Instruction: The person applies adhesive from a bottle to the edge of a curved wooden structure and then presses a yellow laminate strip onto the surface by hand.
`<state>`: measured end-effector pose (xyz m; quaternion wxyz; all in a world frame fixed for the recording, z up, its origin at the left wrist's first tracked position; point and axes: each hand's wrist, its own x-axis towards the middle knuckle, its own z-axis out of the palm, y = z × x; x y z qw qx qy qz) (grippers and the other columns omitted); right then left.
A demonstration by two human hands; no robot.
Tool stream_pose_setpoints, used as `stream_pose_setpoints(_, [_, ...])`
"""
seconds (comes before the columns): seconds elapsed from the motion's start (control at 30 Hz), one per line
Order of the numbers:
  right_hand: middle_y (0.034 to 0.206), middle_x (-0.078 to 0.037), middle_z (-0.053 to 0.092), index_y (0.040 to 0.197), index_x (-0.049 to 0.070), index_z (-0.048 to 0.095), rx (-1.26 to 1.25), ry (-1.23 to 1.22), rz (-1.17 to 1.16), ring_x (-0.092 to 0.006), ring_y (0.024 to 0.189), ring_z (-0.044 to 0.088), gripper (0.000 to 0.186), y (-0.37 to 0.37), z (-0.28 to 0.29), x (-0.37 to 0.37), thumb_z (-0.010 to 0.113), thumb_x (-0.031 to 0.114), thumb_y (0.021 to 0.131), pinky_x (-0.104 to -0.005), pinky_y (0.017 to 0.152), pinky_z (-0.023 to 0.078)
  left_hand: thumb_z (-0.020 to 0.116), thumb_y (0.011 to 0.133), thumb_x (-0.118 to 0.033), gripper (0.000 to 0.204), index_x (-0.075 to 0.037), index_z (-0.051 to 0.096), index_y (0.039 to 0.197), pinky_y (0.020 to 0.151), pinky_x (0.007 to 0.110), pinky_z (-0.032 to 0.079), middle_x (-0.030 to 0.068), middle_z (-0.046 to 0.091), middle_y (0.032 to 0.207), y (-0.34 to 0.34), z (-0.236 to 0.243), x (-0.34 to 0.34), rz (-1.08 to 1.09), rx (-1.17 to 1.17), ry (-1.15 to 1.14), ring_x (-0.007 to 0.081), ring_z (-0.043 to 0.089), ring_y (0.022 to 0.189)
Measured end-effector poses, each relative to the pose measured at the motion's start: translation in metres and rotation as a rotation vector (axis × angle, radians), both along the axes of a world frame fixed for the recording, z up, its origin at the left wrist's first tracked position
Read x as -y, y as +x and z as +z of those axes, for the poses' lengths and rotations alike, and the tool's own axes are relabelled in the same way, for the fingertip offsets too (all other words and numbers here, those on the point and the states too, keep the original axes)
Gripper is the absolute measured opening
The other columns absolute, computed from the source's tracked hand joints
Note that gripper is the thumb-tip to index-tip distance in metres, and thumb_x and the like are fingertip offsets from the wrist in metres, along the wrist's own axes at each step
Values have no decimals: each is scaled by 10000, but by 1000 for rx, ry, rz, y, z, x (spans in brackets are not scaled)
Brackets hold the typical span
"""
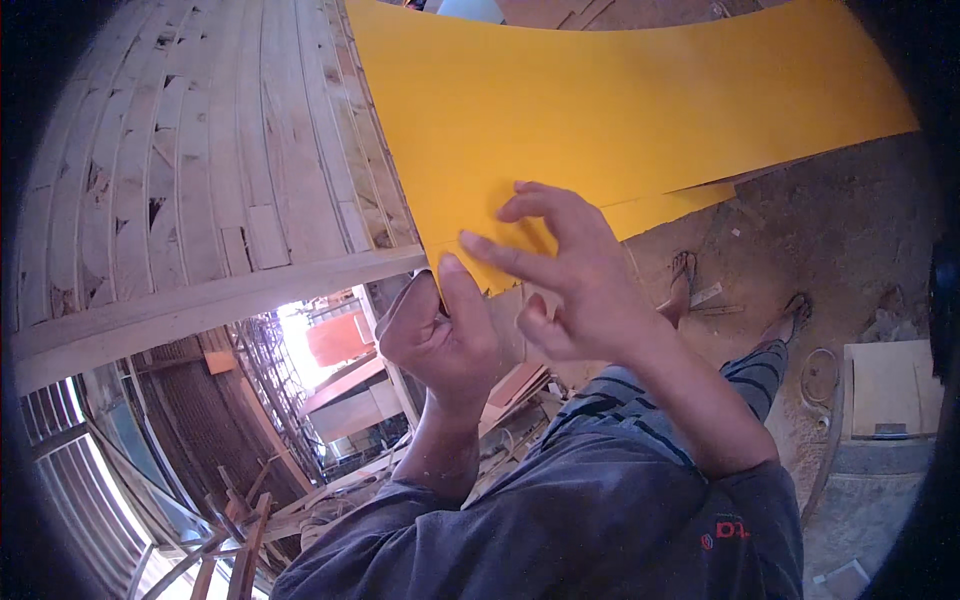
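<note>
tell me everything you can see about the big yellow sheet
The large, thin, flat yellow-orange sheet, smooth and matte like laminate or card, spans the upper picture. A second layer's edge shows below its lower right edge. The left hand pinches its lower corner, thumb up; the right hand's fingertips touch the same corner. It lies beside a wooden plank surface.

A large sheet (600, 110) fills the upper middle and right of the frame, with a plank wall (200, 160) to its left. At frame centre the left hand (440, 335) and right hand (570, 275) meet at the sheet's lower corner. A board (888, 388) lies on the floor (850, 230) at right.
</note>
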<state>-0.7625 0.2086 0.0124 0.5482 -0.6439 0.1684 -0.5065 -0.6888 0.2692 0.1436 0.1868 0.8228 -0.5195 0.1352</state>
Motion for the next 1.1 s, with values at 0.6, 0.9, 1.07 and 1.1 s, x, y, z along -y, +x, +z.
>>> stream_pose_setpoints(0.6, [1343,-65,626,1370,199,657,32,-14,41,-287,1266,598,569,2,-3,-6,789,260,820,-594,1091,415,584,1042,-111,250,44,739,923,506,232,396,45,697,732,3,0,-7,9,-88,13,63,562,577])
stream_pose_setpoints(0.9, [1357,-47,611,1376,180,640,-103,-86,73,-246,1289,568,524,-5,3,2,751,273,872,-625,1139,371,603,1038,-138,279,38,728,862,476,237,358,9,639,635,-1,6,-2,78,-113,45,49,511,530])
stream_pose_setpoints(1.07, [1391,-48,580,1410,191,608,-159,-149,107,-242,1320,540,582,-15,7,1,759,315,862,-628,1164,333,597,1002,-10,214,76,697,833,516,217,350,13,659,697,-8,4,-3,49,-162,-34,9,510,636])
stream_pose_setpoints(1.1, [1401,-49,570,1420,192,597,-167,-157,128,-242,1329,531,604,-18,8,3,765,323,855,-630,1169,324,597,1002,-10,215,78,698,834,521,215,357,16,661,699,-8,3,-1,42,-152,-30,11,516,644])
